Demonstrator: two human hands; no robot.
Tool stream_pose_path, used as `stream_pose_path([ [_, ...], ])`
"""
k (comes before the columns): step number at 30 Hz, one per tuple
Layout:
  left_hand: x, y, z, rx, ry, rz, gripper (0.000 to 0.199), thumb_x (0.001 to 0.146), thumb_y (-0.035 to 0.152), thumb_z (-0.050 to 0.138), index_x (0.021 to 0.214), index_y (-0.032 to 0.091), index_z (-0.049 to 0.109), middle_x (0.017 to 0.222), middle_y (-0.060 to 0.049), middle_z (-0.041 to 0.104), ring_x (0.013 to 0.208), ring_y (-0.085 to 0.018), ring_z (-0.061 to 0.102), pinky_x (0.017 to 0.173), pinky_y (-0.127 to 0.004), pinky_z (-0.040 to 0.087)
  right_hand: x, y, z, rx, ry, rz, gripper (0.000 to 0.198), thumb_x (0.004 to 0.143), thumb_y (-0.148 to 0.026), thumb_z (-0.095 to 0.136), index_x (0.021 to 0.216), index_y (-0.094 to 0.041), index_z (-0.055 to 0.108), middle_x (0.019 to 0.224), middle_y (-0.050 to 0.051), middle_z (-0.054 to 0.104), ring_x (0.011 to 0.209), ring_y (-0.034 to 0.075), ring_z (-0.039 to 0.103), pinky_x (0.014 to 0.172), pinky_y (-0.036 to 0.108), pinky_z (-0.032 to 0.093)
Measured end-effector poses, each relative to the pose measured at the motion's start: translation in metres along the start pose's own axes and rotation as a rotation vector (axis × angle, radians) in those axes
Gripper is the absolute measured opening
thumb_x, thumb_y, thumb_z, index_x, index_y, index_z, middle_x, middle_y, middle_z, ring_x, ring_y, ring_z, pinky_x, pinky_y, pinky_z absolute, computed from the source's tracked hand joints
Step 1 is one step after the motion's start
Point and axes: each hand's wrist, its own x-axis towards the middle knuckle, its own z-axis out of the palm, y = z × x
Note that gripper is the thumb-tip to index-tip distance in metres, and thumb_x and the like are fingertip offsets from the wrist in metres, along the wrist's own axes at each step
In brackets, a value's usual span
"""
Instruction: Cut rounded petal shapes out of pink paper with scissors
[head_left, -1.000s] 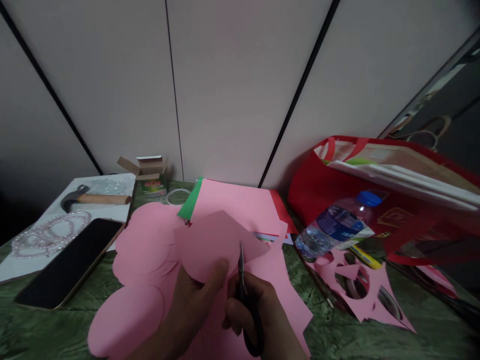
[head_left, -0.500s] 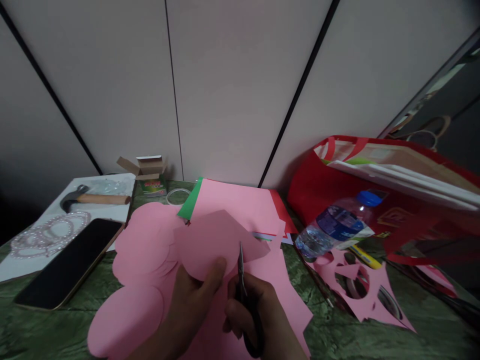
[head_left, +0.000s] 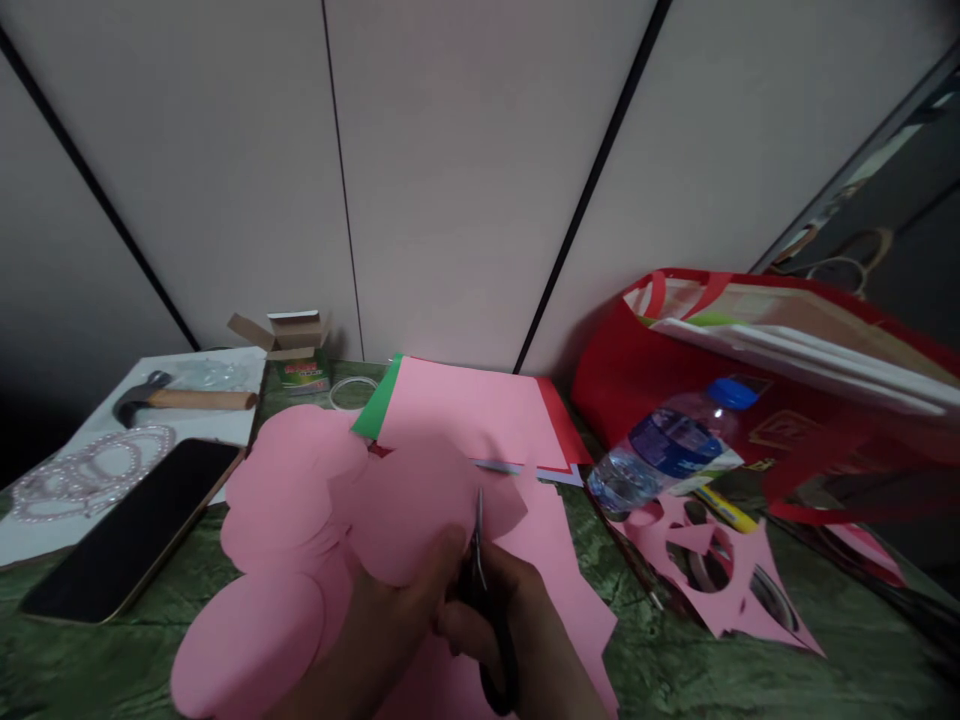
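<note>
A rounded piece of pink paper (head_left: pixel 412 500) is pinched by my left hand (head_left: pixel 397 620), thumb on top, near its lower edge. My right hand (head_left: pixel 517 620) grips black-handled scissors (head_left: pixel 478 555), their blades pointing up along the paper's right edge. A strip of pink offcut (head_left: pixel 504 505) sticks out to the right of the blades. Below and left of my hands lie several pink paper circles (head_left: pixel 247 635), overlapping in a pile. Larger pink sheets (head_left: pixel 562 580) lie beneath my hands.
Coloured sheets (head_left: pixel 472 405) lie behind. To the left are a phone (head_left: pixel 135 530), a hammer (head_left: pixel 187 398), bead strings (head_left: pixel 97 470) and an opened box (head_left: pixel 300 360). On the right are a water bottle (head_left: pixel 667 440), pink scraps (head_left: pixel 720 570), a yellow cutter (head_left: pixel 726 510) and a red bag (head_left: pixel 615 370).
The pink paper has turned in my left hand, and its outline is rounder at the top. The scissors stay at its right edge, with the offcut now hanging on their right.
</note>
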Motion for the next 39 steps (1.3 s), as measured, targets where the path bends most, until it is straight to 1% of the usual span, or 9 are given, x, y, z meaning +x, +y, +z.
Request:
stream_pose_path([
  [2,0.001,-0.002,-0.001,-0.005,0.006,-0.028,0.022,0.061,0.037,0.063,0.048,0.020,0.059,0.045,-0.001,0.062,0.049,-0.019,0.061,0.045,-0.026,0.047,0.002,-0.001,-0.001,0.042,0.027,0.000,0.035,0.049,-0.034,0.081,0.064,-0.014,0.056,0.055,-0.005,0.045,0.053,0.009,0.035,0.047,0.021,0.026],
  [4,0.002,-0.004,-0.002,-0.003,0.006,-0.063,0.019,0.059,0.038,0.064,0.054,0.019,0.062,0.053,-0.001,0.065,0.059,-0.021,0.063,0.051,-0.026,0.049,0.003,-0.002,-0.001,0.069,0.065,0.028,0.040,0.042,-0.034,0.083,0.064,-0.014,0.056,0.054,-0.006,0.042,0.052,0.009,0.033,0.046,0.021,0.025],
  [8,0.002,-0.004,-0.003,0.036,-0.031,-0.068,0.024,0.061,0.042,0.061,0.050,0.020,0.059,0.052,-0.001,0.064,0.058,-0.021,0.062,0.053,-0.029,0.048,0.002,-0.004,0.000,0.054,0.083,0.061,0.042,0.037,-0.034,0.085,0.058,-0.015,0.054,0.051,-0.007,0.040,0.051,0.008,0.031,0.046,0.021,0.026],
  [12,0.002,-0.003,-0.003,0.052,-0.004,-0.075,0.024,0.059,0.043,0.062,0.055,0.019,0.062,0.055,-0.004,0.067,0.063,-0.024,0.064,0.058,-0.033,0.049,0.002,-0.007,0.001,0.055,0.085,0.061,0.044,0.036,-0.037,0.085,0.059,-0.015,0.054,0.052,-0.006,0.040,0.052,0.009,0.032,0.046,0.021,0.025],
  [17,0.001,-0.002,-0.002,-0.045,-0.032,-0.050,0.021,0.059,0.040,0.063,0.056,0.019,0.062,0.052,-0.001,0.066,0.058,-0.021,0.063,0.053,-0.028,0.050,0.002,-0.003,-0.001,0.029,0.060,0.036,0.042,0.042,-0.037,0.083,0.060,-0.016,0.052,0.054,-0.006,0.039,0.052,0.009,0.032,0.045,0.021,0.024],
  [26,0.003,-0.002,-0.002,-0.016,-0.026,0.012,0.019,0.060,0.038,0.060,0.054,0.020,0.062,0.051,-0.001,0.065,0.056,-0.020,0.063,0.051,-0.026,0.049,0.001,0.000,-0.005,-0.014,0.055,0.036,0.033,0.050,-0.030,0.079,0.060,-0.015,0.051,0.053,-0.007,0.040,0.051,0.008,0.032,0.045,0.020,0.025],
  [31,0.004,-0.002,-0.002,-0.045,-0.104,0.067,0.027,0.064,0.037,0.056,0.042,0.022,0.052,0.035,0.003,0.053,0.039,-0.015,0.054,0.039,-0.023,0.044,0.001,0.006,-0.008,-0.098,0.058,0.028,0.020,0.060,-0.020,0.071,0.062,-0.016,0.051,0.052,-0.005,0.046,0.050,0.009,0.037,0.045,0.020,0.027],
  [33,0.004,-0.001,-0.001,-0.048,-0.128,0.069,0.032,0.066,0.038,0.055,0.038,0.023,0.048,0.030,0.004,0.047,0.034,-0.015,0.051,0.036,-0.023,0.042,0.001,0.009,-0.008,-0.116,0.065,0.018,0.016,0.060,-0.016,0.068,0.063,-0.015,0.052,0.052,-0.006,0.046,0.049,0.008,0.037,0.045,0.020,0.029],
  [39,0.004,0.002,-0.002,-0.071,-0.154,0.067,0.032,0.066,0.035,0.053,0.037,0.023,0.047,0.028,0.005,0.044,0.030,-0.014,0.047,0.034,-0.024,0.039,0.001,0.008,-0.007,-0.098,0.081,0.021,0.013,0.057,-0.012,0.062,0.060,-0.016,0.050,0.048,-0.006,0.046,0.045,0.009,0.041,0.042,0.019,0.032],
])
